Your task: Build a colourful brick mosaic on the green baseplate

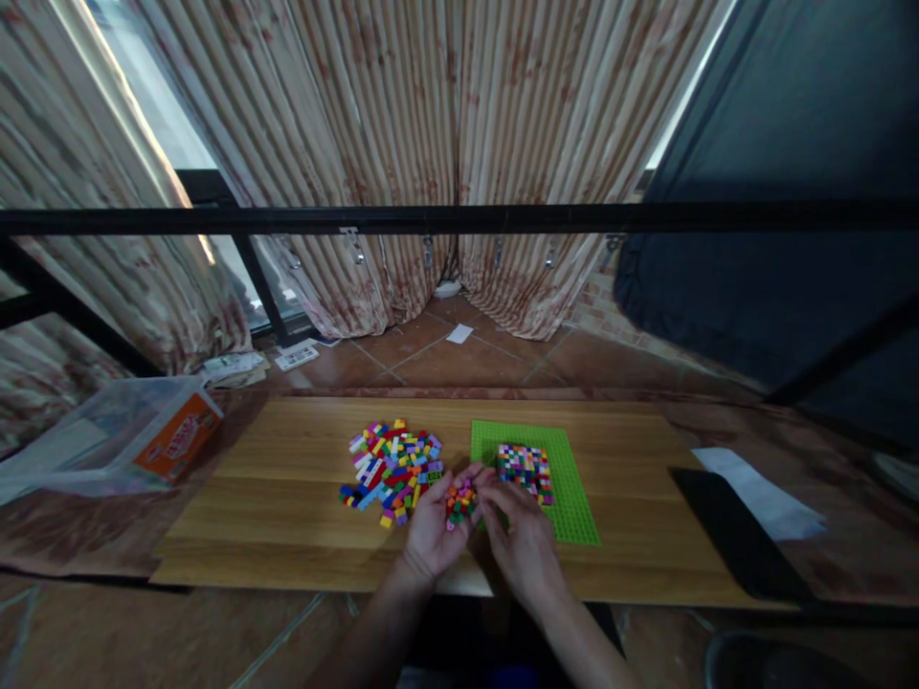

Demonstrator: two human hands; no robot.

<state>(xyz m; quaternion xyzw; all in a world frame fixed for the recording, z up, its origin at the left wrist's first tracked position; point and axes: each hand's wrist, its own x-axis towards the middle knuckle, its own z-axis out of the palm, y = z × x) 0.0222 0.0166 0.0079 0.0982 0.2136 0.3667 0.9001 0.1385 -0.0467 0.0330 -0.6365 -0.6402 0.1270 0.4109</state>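
My left hand point(435, 538) is cupped palm up near the table's front edge, cradling several small toy bricks point(460, 501) in orange, red, green and pink. Over its fingertips is my right hand point(523, 538), thumb and fingers drawn together in a pinch; whatever is between them is too small or hidden to name. Just beyond the right hand, a block of many-coloured bricks point(526, 467) stands on a green studded baseplate point(578, 512). To the left of my hands spreads a loose pile of larger mixed bricks point(398, 467).
The wooden tabletop point(287, 498) bears all of this. On the left stands a clear plastic box point(129, 431) with an orange label. A black flat object point(739, 531) and a white sheet point(761, 493) lie at the right. A dark bar point(459, 220) crosses beyond the table, before curtains point(373, 115).
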